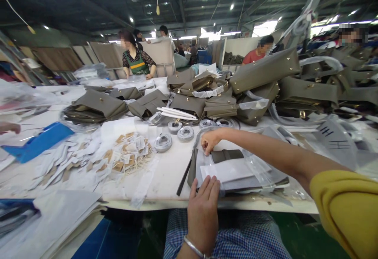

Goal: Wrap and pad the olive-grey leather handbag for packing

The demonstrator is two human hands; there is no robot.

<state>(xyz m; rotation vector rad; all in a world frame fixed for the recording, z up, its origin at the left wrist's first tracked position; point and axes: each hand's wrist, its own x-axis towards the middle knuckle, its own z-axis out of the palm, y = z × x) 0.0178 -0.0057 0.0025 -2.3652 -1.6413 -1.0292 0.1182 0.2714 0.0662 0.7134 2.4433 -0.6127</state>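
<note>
An olive-grey handbag (191,169) lies flat on the table in front of me, partly covered by a clear plastic sleeve (256,174). Over it are a white paper packet (227,171) and a small olive-grey folded piece (227,155). My left hand (204,204) rests with fingers stretched out on the near edge of the plastic. At the far left corner of the sleeve, my right hand (211,140) has its fingers curled down and pressed together; what lies between them is hidden. A dark strap (183,178) sticks out at the bag's left.
Coiled grey straps (163,143) lie beyond the bag, with white sticks (177,113) behind. Tags with strings (130,156) and white slips (65,160) are heaped at left, near a blue folder (38,140). Olive bags (262,73) are piled behind. Co-workers (137,60) are across the table.
</note>
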